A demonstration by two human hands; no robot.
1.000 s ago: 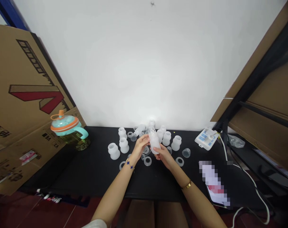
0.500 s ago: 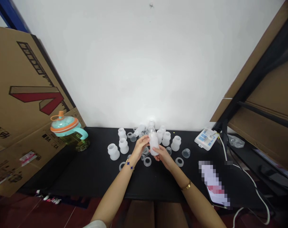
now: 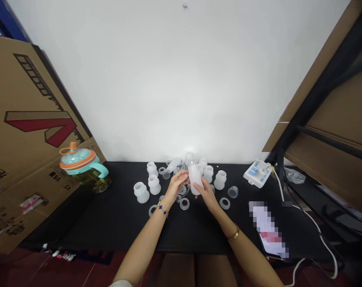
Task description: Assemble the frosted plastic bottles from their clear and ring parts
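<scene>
A translucent white bottle with a clear domed top (image 3: 195, 180) is upright between my hands, above the middle of the black table (image 3: 121, 223). My right hand (image 3: 206, 193) is wrapped round its lower right side. At the bottle's upper left is my left hand (image 3: 177, 184), its fingers bent against the neck area; the fingertips are partly hidden. Open white bottles stand to the left (image 3: 141, 193) and to the right (image 3: 220, 180). Around the hands lie several rings, one of them near the front (image 3: 184, 204), and a clear cap (image 3: 233, 192) is at the right.
A teal and orange jug (image 3: 85, 167) stands at the left by a large cardboard box (image 3: 28, 151). On the right are a white case (image 3: 258, 173), a phone (image 3: 269, 231) and a white cable (image 3: 315, 227). The white wall (image 3: 175, 87) rises behind the table.
The held bottle is slightly more upright, and my left fingers have shifted a little at its top. The whole view has moved slightly.
</scene>
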